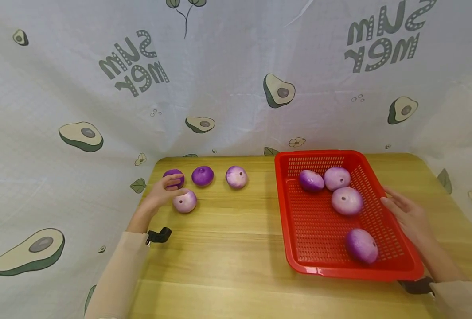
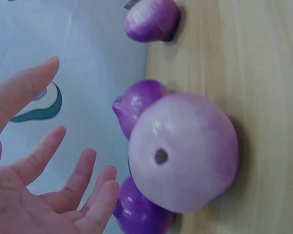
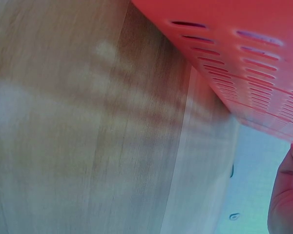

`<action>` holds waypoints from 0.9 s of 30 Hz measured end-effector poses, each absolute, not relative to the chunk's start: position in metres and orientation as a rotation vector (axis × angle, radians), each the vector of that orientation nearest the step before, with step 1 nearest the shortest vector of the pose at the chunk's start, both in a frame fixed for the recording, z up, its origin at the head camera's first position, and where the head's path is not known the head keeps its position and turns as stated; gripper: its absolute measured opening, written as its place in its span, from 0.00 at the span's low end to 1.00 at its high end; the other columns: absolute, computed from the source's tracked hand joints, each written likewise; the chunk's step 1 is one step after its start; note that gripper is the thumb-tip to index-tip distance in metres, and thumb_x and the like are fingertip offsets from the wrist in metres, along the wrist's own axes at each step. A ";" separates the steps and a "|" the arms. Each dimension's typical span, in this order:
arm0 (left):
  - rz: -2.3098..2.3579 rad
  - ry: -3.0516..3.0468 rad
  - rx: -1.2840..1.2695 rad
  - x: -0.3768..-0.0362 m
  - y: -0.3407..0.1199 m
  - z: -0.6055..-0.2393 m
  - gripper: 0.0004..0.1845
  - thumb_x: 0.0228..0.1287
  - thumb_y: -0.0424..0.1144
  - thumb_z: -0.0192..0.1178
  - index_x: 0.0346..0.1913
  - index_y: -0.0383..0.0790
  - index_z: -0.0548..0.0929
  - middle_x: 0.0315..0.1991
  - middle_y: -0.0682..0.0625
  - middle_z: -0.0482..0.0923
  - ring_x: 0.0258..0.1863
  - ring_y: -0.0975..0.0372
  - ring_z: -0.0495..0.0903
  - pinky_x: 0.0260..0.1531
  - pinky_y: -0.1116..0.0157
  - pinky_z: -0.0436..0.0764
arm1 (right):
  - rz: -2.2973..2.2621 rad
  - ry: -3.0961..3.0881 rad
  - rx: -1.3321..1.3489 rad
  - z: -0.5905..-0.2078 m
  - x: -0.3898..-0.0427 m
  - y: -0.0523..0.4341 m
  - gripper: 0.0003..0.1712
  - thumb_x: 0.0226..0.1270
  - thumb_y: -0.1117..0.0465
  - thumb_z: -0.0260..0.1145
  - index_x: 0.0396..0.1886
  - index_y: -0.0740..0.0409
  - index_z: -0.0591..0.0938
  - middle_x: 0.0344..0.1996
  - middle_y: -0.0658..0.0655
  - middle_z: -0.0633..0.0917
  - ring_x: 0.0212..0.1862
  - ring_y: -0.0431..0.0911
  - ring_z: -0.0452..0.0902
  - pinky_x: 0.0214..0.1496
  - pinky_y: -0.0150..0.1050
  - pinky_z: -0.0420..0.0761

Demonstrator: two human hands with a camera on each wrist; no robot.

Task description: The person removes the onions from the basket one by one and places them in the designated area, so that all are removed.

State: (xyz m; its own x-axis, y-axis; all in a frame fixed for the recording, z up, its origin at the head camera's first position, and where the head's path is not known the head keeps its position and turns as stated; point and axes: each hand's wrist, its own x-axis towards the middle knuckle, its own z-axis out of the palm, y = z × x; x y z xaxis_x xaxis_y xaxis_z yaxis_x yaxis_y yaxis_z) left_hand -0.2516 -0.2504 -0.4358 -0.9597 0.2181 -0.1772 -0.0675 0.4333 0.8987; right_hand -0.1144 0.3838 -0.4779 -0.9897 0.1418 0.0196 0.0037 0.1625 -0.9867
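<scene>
My left hand (image 1: 164,192) hovers over the left end of the table, fingers spread and slightly bent, holding nothing. Just beyond its fingertips sits a pale purple onion (image 1: 185,201), large in the left wrist view. Behind that lies a darker onion (image 1: 174,177), partly covered by the fingers in the head view. Another dark onion (image 1: 202,176) and a paler onion (image 1: 236,177) stand farther right in the back row. With my right hand (image 1: 409,217) I grip the right rim of a red plastic basket (image 1: 282,212). Several onions lie in it, one onion (image 1: 362,246) near its front.
The wooden table (image 1: 220,257) extends under everything, with its back edge against a white curtain (image 1: 236,124) printed with avocados. Curtain also hangs close on the left side. The basket's slotted side wall (image 3: 263,73) rises beside the tabletop in the right wrist view.
</scene>
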 end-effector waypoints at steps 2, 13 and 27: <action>1.555 2.405 0.158 -0.251 -0.246 -0.432 0.37 0.65 0.36 0.68 0.73 0.32 0.64 0.71 0.31 0.62 0.69 0.39 0.62 0.69 0.47 0.63 | 1.957 -2.315 -0.146 -0.478 -0.115 0.384 0.29 0.76 0.63 0.60 0.73 0.40 0.72 0.38 0.36 0.85 0.32 0.38 0.85 0.28 0.35 0.85; 1.558 2.342 0.286 -0.254 -0.207 -0.405 0.37 0.64 0.40 0.69 0.73 0.39 0.66 0.72 0.35 0.62 0.70 0.39 0.61 0.67 0.46 0.65 | 1.861 -2.388 -0.159 -0.478 -0.115 0.384 0.29 0.77 0.62 0.59 0.73 0.39 0.71 0.37 0.35 0.84 0.31 0.37 0.85 0.28 0.35 0.85; 1.606 2.213 0.542 -0.259 -0.136 -0.383 0.32 0.61 0.28 0.69 0.69 0.37 0.72 0.67 0.39 0.70 0.66 0.45 0.70 0.66 0.55 0.70 | 1.793 -2.413 -0.190 -0.475 -0.114 0.383 0.29 0.76 0.60 0.60 0.74 0.41 0.70 0.36 0.34 0.83 0.30 0.36 0.85 0.28 0.34 0.84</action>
State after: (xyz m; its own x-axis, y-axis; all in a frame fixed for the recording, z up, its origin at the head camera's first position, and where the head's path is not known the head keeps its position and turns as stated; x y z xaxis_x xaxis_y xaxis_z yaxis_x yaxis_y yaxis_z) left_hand -0.2590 -0.1359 -0.3829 -0.8649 0.4986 -0.0580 0.0995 0.2835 0.9538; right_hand -0.1145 0.3828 -0.4750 -0.9837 0.1773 0.0284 0.0240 0.2862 -0.9579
